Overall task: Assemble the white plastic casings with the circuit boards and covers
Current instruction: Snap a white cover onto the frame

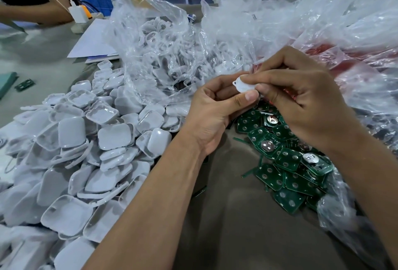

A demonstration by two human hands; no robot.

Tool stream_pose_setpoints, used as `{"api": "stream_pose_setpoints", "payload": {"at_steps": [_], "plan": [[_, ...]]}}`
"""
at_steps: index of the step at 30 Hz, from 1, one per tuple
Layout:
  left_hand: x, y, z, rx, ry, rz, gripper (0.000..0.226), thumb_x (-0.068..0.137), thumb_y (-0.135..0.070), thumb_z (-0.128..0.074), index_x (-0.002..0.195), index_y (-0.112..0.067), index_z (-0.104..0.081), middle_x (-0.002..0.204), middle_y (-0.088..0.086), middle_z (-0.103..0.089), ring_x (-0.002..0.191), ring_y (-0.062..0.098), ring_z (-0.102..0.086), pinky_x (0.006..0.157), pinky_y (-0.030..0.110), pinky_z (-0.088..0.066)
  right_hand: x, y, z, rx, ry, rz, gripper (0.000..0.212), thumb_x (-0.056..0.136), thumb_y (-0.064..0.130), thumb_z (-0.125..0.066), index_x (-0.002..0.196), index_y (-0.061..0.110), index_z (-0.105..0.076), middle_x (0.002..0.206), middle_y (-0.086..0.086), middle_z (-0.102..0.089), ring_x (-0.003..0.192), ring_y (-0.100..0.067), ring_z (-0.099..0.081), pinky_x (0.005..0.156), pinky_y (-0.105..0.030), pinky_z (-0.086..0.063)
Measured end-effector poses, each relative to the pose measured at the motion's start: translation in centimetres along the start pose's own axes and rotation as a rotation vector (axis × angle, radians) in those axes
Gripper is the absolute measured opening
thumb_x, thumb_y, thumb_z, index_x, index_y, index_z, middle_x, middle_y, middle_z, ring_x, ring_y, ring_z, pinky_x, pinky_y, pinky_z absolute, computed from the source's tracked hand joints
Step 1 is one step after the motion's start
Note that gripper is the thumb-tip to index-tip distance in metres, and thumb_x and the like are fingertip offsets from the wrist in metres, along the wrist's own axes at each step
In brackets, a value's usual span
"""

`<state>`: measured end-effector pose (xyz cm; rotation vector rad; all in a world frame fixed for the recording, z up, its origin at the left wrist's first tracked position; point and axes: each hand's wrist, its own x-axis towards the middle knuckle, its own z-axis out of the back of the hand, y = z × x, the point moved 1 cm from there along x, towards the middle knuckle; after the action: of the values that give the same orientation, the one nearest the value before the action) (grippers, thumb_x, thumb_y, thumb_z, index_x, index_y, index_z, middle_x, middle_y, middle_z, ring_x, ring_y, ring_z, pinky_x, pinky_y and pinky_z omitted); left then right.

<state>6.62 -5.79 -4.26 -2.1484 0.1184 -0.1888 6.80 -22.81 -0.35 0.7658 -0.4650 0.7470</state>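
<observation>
Both hands up over the counter (237, 226), centre frame. Left hand (212, 114) and right hand (301, 99) both pinch one white casing (245, 85): left thumb pressed on its near edge, right fingers (256, 80) curled over the top. A small loop tab sticks out at the casing's left end. Can't tell if a board is inside.

Open room: only the bare brown strip of counter between the forearms, running toward the near edge. Left of it, the pile of white casing halves (86, 151) spills to the frame's left and bottom edges. Right of it, the heap of green circuit boards (288, 162) sits just under the right hand, hemmed by a clear bag (336, 211) on the far right.

Materials: casing halves are smooth matte plastic, rounded-square shallow shells, some hollow side up, some dome side up. Boards are glossy green, rounded-square, with round silvery pads; a few carry a coin cell (266, 145). Crinkled clear plastic bags (172, 54) behind the hands, more white parts inside; red showing through the bag at right.

Far left: white paper sheets (92, 43), a blue crate (97, 0), another person's arm (34, 11).
</observation>
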Motion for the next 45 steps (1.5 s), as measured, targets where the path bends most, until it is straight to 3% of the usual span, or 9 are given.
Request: {"api": "stream_pose_setpoints", "payload": {"at_steps": [11, 18, 22, 29, 32, 35, 38, 41, 45], "plan": [[-0.22, -0.15, -0.49, 0.019, -0.04, 0.014, 0.039, 0.066, 0.001, -0.075, 0.104, -0.003, -0.066, 0.091, 0.014, -0.073, 0.086, 0.022, -0.072, 0.1, 0.043, -0.055, -0.03, 0.47, -0.09, 0.237, 0.003, -0.218, 0.023, 0.097, 0.012, -0.068, 0.117, 0.022, -0.076, 0.109, -0.009, -0.063, 0.106, -0.02, -0.065, 0.093, -0.04, -0.057], [-0.23, -0.01, -0.42, 0.093, -0.08, 0.007, 0.041, 0.064, 0.0, -0.079, 0.104, -0.002, -0.068, 0.091, 0.015, -0.074, 0.089, 0.027, -0.071, 0.104, 0.05, -0.053, -0.03, 0.3, -0.02, 0.272, 0.007, -0.296, 0.021, 0.094, 0.008, -0.073, 0.111, 0.018, -0.079, 0.103, 0.003, -0.067, 0.089, 0.0, -0.065, 0.078, -0.015, -0.051], [-0.23, 0.11, -0.36, 0.123, -0.1, -0.001, 0.041, 0.065, 0.0, -0.081, 0.104, -0.001, -0.069, 0.092, 0.017, -0.073, 0.093, 0.031, -0.069, 0.106, 0.056, -0.05, -0.01, 0.37, 0.16, 0.312, 0.02, -0.327, 0.022, 0.093, 0.005, -0.072, 0.112, 0.013, -0.079, 0.097, 0.011, -0.068, 0.078, 0.009, -0.064, 0.073, -0.01, -0.05], [-0.31, 0.3, -0.34, 0.145, -0.094, -0.02, 0.038, 0.062, -0.002, -0.08, 0.099, -0.001, -0.069, 0.09, 0.02, -0.071, 0.087, 0.029, -0.07, 0.097, 0.047, -0.056, -0.07, 0.3, 0.33, 0.287, 0.07, -0.316, 0.02, 0.094, 0.006, -0.071, 0.111, 0.014, -0.079, 0.096, 0.008, -0.065, 0.077, 0.005, -0.063, 0.072, -0.012, -0.048], [-0.27, 0.2, -0.21, 0.082, -0.06, 0.014, 0.041, 0.068, 0.0, -0.077, 0.107, 0.005, -0.066, 0.096, 0.023, -0.069, 0.088, 0.03, -0.071, 0.097, 0.048, -0.057, -0.01, 0.24, 0.23, 0.29, 0.09, -0.276, 0.022, 0.099, 0.005, -0.066, 0.114, 0.016, -0.077, 0.104, 0.0, -0.064, 0.096, 0.0, -0.065, 0.083, -0.015, -0.05], [-0.12, 0.1, -0.1, -0.033, 0.046, 0.061, 0.035, 0.078, -0.002, -0.072, 0.11, 0.007, -0.065, 0.096, 0.019, -0.073, 0.092, 0.025, -0.074, 0.088, 0.037, -0.062, -0.01, 0.0, 0.61, 0.288, 0.162, -0.229, 0.026, 0.1, 0.017, -0.064, 0.124, 0.02, -0.074, 0.117, -0.008, -0.058, 0.115, -0.019, -0.058, 0.09, -0.03, -0.053], [0.03, 0.02, 0.09, -0.113, 0.116, 0.116, 0.019, 0.085, -0.013, -0.067, 0.098, -0.001, -0.074, 0.096, 0.014, -0.076, 0.097, 0.023, -0.074, 0.089, 0.033, -0.06, -0.1, -0.04, 0.66, 0.185, 0.169, -0.129, 0.037, 0.095, 0.025, -0.065, 0.133, 0.023, -0.068, 0.12, -0.001, -0.057, 0.117, -0.019, -0.051, 0.09, -0.016, -0.044], [0.0, -0.13, 0.12, -0.145, 0.134, 0.155, 0.015, 0.086, -0.018, -0.068, 0.089, -0.007, -0.078, 0.091, 0.009, -0.077, 0.096, 0.021, -0.075, 0.085, 0.031, -0.061, -0.08, -0.07, 0.35, 0.078, 0.125, -0.061, 0.038, 0.097, 0.028, -0.066, 0.135, 0.023, -0.067, 0.118, 0.005, -0.059, 0.111, -0.02, -0.047, 0.095, -0.012, -0.038], [-0.11, -0.22, -0.04, -0.199, 0.095, 0.189, 0.025, 0.083, -0.021, -0.072, 0.099, -0.001, -0.073, 0.092, 0.014, -0.074, 0.092, 0.022, -0.076, 0.082, 0.033, -0.062, -0.01, 0.01, -0.02, -0.014, 0.074, 0.001, 0.038, 0.097, 0.028, -0.066, 0.134, 0.018, -0.068, 0.115, 0.003, -0.06, 0.107, -0.022, -0.046, 0.095, -0.013, -0.035]]}}
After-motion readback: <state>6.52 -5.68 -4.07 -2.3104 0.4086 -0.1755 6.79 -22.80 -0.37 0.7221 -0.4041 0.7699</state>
